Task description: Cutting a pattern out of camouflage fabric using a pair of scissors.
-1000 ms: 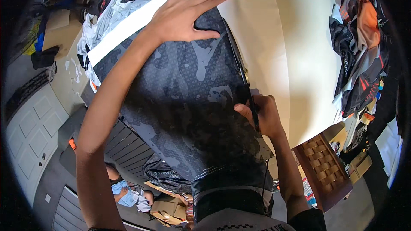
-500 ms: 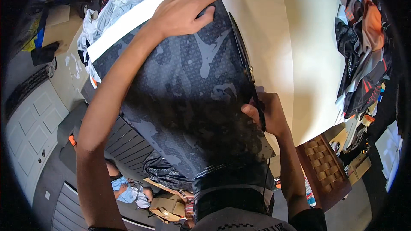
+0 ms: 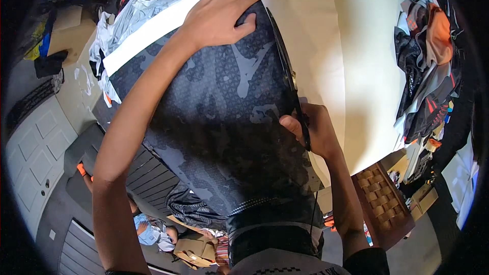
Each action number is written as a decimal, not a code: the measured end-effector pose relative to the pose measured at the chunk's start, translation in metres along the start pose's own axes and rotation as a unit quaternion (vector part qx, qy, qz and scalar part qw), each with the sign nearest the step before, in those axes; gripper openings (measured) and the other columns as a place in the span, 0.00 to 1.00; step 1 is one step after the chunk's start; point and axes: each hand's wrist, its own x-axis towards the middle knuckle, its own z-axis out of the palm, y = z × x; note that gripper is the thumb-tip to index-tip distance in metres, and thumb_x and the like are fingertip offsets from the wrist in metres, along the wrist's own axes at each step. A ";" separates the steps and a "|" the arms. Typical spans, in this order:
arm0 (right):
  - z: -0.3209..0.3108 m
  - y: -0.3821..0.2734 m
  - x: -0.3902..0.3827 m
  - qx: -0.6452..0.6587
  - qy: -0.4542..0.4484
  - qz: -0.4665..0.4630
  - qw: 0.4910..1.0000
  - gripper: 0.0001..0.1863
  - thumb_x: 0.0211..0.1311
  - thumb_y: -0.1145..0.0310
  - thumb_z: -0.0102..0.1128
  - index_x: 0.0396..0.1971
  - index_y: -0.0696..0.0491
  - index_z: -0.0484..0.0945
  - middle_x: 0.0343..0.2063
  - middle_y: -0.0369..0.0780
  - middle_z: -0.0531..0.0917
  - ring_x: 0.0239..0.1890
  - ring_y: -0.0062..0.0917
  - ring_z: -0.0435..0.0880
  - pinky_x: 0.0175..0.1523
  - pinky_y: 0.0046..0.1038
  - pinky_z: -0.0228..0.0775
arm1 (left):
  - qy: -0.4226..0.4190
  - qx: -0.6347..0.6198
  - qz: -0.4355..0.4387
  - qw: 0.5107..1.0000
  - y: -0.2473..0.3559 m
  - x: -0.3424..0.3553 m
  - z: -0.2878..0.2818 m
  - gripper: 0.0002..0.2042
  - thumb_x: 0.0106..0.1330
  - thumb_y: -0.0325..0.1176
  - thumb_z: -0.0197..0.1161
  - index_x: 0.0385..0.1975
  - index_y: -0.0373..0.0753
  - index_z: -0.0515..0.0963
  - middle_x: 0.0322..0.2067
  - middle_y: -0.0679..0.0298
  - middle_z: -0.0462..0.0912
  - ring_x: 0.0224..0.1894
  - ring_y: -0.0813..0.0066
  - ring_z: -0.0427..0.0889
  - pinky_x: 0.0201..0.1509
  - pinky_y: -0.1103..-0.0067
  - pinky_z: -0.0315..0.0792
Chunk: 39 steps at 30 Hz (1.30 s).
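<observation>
A dark fabric piece (image 3: 204, 107) with a black and grey camouflage print covers the middle of the work surface and reaches down toward my body. My left hand (image 3: 219, 18) lies across its far end, fingers spread, the fingertips over white and cream paper. In my right hand (image 3: 320, 127) is a pair of long dark scissors (image 3: 285, 58), the thumb through the handle. Their blades run along the fabric's right edge, tips pointing away from me. The blades look nearly together; whether fabric is between them I cannot make out.
Cream paper (image 3: 316, 35) spreads right of the fabric, with a white strip (image 3: 147, 35) at far left. Garment heaps lie at right (image 3: 433, 66) and far left (image 3: 158, 0). Below are a woven-front wooden unit (image 3: 379, 196), a cardboard box (image 3: 196, 249) and another person (image 3: 150, 231) at lower left.
My right hand and the scissors have moved slightly farther away and left along the fabric's edge. My left hand stays spread at the far end. The whole view has shifted a little.
</observation>
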 end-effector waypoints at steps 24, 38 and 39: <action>0.005 -0.003 -0.001 -0.015 0.039 -0.012 0.999 0.28 0.58 0.49 0.66 0.16 0.58 0.68 0.13 0.34 0.66 0.19 0.21 0.59 0.26 0.26 0.55 | -0.035 0.005 0.037 0.999 -0.016 0.001 0.012 0.32 0.58 0.41 0.56 0.65 0.38 0.65 0.67 0.60 0.64 0.73 0.64 0.57 0.75 0.62 0.49; 0.002 0.000 0.002 -0.015 0.022 0.002 1.000 0.28 0.58 0.48 0.67 0.16 0.57 0.69 0.13 0.33 0.67 0.18 0.21 0.60 0.25 0.24 0.54 | -0.033 -0.122 -0.073 0.989 -0.006 0.002 -0.011 0.27 0.60 0.32 0.49 0.63 0.36 0.67 0.63 0.56 0.71 0.69 0.60 0.65 0.74 0.61 0.50; 0.000 0.000 0.003 -0.011 0.013 0.003 1.000 0.28 0.58 0.48 0.67 0.16 0.56 0.69 0.13 0.33 0.68 0.18 0.21 0.60 0.25 0.24 0.55 | -0.020 -0.106 -0.052 0.993 -0.009 0.003 -0.007 0.27 0.59 0.31 0.48 0.63 0.36 0.67 0.63 0.55 0.72 0.69 0.60 0.65 0.74 0.61 0.50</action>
